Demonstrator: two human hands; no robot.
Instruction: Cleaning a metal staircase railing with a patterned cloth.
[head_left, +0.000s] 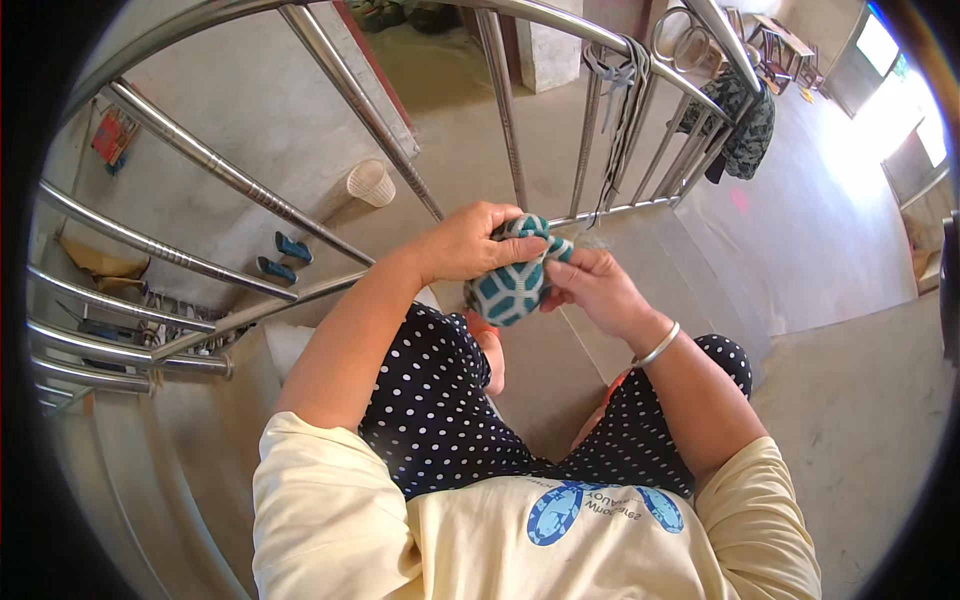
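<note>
Above my knees I hold a teal and light-grey patterned knitted item (511, 289), rounded and bunched; it may be a slipper, but its exact kind is unclear. My left hand (469, 244) is closed over its upper left side, thumb lying across the top. At its right side, my right hand (600, 289) pinches a narrow striped part (559, 247) between thumb and fingers. A pale bangle (658, 345) circles my right wrist. The item's underside and the fingertips of my left hand are hidden.
A stainless-steel railing (360, 266) curves ahead and to my left. Cords (626, 112) hang tied from it, and a camouflage garment (739, 124) drapes over its right end. Beyond stand a white basket (371, 184) and blue shoes (285, 259). Steps (161, 465) descend at lower left.
</note>
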